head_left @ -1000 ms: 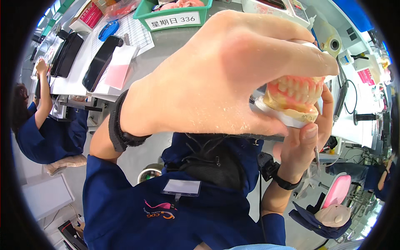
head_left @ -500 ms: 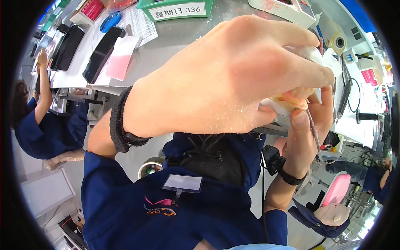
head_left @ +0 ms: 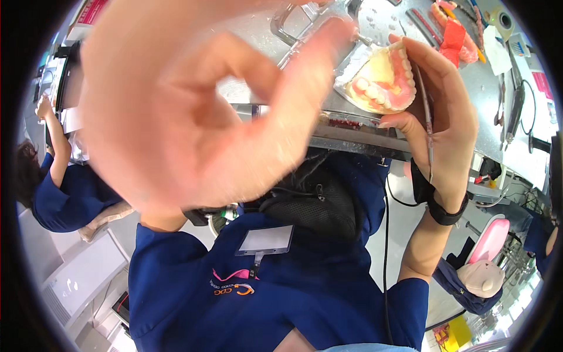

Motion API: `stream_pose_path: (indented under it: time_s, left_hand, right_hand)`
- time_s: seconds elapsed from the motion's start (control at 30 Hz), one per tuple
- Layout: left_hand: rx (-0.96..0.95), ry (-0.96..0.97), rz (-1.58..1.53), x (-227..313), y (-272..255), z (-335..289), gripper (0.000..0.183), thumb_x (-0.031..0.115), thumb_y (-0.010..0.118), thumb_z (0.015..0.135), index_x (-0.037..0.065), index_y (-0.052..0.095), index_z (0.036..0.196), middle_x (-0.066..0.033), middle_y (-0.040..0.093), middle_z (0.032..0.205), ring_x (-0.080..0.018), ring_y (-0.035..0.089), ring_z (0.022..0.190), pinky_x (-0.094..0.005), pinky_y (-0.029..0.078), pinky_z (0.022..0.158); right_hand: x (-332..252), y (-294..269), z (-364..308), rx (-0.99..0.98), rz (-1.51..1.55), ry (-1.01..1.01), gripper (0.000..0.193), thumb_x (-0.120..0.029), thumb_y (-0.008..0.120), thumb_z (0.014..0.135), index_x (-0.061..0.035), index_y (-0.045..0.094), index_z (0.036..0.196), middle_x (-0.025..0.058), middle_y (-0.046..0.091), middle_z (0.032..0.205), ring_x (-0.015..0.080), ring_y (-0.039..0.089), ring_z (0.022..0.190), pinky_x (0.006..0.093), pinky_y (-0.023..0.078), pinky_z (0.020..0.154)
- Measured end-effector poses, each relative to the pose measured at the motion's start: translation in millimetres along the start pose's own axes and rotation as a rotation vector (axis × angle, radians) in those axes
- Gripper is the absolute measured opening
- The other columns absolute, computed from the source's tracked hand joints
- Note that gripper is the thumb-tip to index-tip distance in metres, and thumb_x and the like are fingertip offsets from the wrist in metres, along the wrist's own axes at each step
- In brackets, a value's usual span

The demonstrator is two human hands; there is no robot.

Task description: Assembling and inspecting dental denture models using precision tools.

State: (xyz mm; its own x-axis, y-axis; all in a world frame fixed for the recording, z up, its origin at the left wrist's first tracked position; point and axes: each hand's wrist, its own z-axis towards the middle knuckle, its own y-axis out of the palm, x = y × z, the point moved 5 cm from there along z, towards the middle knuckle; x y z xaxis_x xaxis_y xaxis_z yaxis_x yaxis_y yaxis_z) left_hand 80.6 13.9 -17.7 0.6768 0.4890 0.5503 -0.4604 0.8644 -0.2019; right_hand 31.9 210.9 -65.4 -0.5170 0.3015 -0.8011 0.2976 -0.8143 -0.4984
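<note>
Black band at its wrist, the right hand holds the dental model in part-curled fingers, a thin tool along its palm. Left of the model, the blurred left hand curves loosely; I cannot tell whether it grips anything. The model, over the surface's near edge, is best steadied by its base, teeth untouched.

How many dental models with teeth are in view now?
1: the dental model held in the right hand. Others may be hidden behind the blurred left hand.
</note>
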Motion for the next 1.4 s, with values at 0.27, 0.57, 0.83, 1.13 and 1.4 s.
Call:
stream_pose_path:
  time_s: [0.27,0.57,0.83,1.13,1.4]
  left_hand:
    - [-0.623,-0.005,-0.090,-11,37,-18,0.038,-0.001,0.084,0.066,-0.001,0.074,0.103,-0.0153,0.068,0.104,-0.0116,0.064,0.065,-0.0206,0.048,0.052]
    - [-0.517,0.110,0.002,-15,35,-29,0.034,-0.007,0.081,0.064,-0.004,0.074,0.097,-0.0179,0.070,0.095,-0.0203,0.068,0.077,-0.0247,0.054,0.063]
    - [-0.520,0.213,-0.038,-18,39,-29,0.030,-0.016,0.075,0.062,-0.009,0.072,0.091,-0.0242,0.069,0.094,-0.0225,0.071,0.074,-0.0238,0.057,0.060]
    - [-0.532,0.253,-0.067,-20,40,-29,0.029,-0.015,0.076,0.065,-0.008,0.072,0.093,-0.0241,0.069,0.094,-0.0238,0.071,0.077,-0.0242,0.058,0.063]
    - [-0.545,0.344,0.003,-18,39,-28,0.036,-0.013,0.079,0.055,-0.006,0.073,0.090,-0.0192,0.071,0.093,-0.0201,0.070,0.074,-0.0244,0.056,0.065]
  right_hand:
    - [3,5,-5,0.083,0.145,0.049,0.069,-0.002,0.077,0.077,0.0044,0.045,0.138,0.0169,0.055,0.138,0.0221,0.054,0.125,0.0338,0.042,0.108]
    - [6,7,-4,0.095,0.190,0.026,0.073,-0.009,0.080,0.076,0.0064,0.044,0.138,0.0204,0.054,0.138,0.0242,0.053,0.127,0.0346,0.041,0.109]
    - [0,5,1,0.156,-0.025,-0.138,0.080,-0.032,0.086,0.072,0.0121,0.049,0.128,0.0205,0.063,0.122,0.0202,0.061,0.112,0.0297,0.048,0.097]
    - [-2,3,1,0.183,-0.082,-0.121,0.078,-0.031,0.086,0.070,0.0115,0.052,0.126,0.0206,0.063,0.121,0.0220,0.062,0.112,0.0309,0.048,0.098]
    - [2,2,-2,0.167,-0.022,-0.064,0.076,-0.025,0.085,0.071,0.0097,0.050,0.129,0.0201,0.061,0.126,0.0226,0.059,0.117,0.0321,0.046,0.101]
